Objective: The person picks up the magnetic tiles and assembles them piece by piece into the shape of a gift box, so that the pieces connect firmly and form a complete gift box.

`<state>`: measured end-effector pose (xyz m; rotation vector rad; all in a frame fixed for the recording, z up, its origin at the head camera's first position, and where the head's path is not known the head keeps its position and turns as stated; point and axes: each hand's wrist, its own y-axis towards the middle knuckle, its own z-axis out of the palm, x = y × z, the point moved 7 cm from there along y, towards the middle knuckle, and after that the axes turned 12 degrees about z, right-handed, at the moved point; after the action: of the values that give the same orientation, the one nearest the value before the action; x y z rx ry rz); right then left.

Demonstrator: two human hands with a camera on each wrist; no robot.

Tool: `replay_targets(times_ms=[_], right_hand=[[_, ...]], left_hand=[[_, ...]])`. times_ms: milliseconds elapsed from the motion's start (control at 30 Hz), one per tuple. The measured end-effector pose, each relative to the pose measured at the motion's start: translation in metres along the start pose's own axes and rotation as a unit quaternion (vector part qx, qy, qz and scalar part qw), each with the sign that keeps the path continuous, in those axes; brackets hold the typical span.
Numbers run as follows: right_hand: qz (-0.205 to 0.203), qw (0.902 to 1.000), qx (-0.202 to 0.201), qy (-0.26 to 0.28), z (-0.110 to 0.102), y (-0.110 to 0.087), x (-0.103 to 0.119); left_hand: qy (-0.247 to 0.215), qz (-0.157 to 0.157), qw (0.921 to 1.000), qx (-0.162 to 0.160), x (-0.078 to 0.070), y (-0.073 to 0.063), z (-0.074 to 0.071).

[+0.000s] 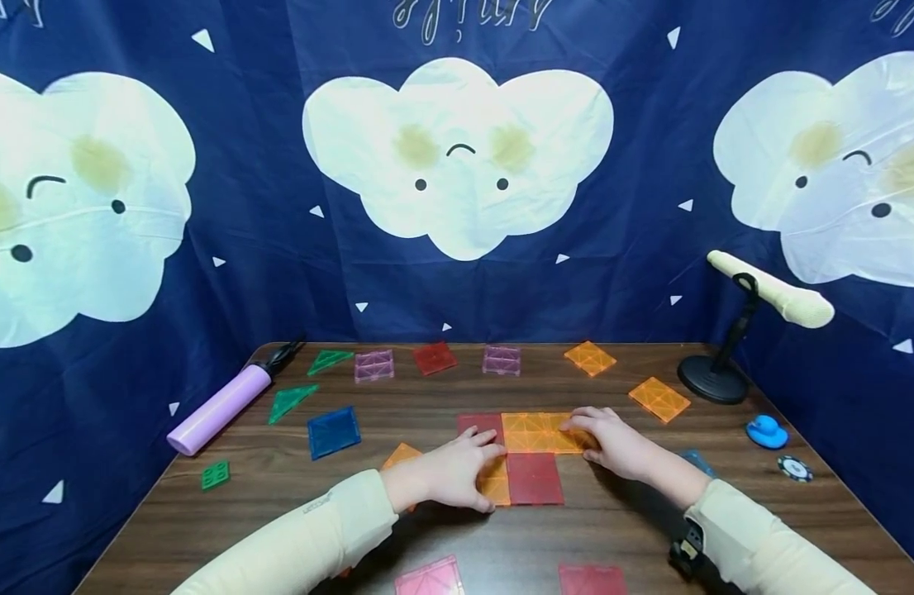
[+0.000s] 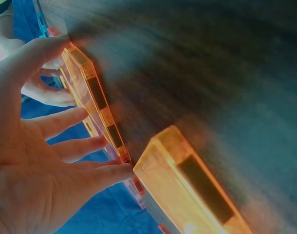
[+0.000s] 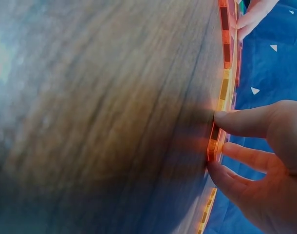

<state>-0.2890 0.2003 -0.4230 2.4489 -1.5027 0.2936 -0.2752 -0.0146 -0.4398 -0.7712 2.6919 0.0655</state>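
Translucent tiles, 3 orange, 2 red, edge to edge, right grip pinching end orange tile, left grip loosely spread

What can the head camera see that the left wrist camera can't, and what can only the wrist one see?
Only the head view shows the blue duck, the black-and-white chip and the purple tube.

Only the left wrist view shows the left hand's palm side and dark strips along the tile edges.

Both show that hand, orange tiles and blue cloth.

navy cloth backdrop | white cloud prints | brown wood-grain table
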Motion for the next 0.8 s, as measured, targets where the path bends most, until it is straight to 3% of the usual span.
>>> replay_targets(times_ms=[133,367,533,700,800], right_hand=[[-0.011,0.9999,-0.004,-0.005,-0.001,-0.001,0.000],[0.017,0.9996,0.021,0.003,0.002,-0.003,-0.001],[0.009,0.9988,0.044,0.022,-0.002,-0.006,-0.004],[0.024,0.9976,0.039,0.051,-0.018,-0.019,-0.020],[0.050,0.9956,0.032,0.073,-0.029,-0.036,-0.033]], left_hand=[[-0.009,-0.004,0.9999,0.003,0.001,0.001,0.000],[-0.011,-0.005,0.9999,0.005,0.001,0.000,0.000],[-0.009,-0.003,0.9999,0.004,0.000,0.001,-0.002],[-0.010,-0.002,0.9999,0.001,0.000,0.002,-0.003],[-0.020,-0.007,0.9998,0.004,0.000,0.002,-0.001]])
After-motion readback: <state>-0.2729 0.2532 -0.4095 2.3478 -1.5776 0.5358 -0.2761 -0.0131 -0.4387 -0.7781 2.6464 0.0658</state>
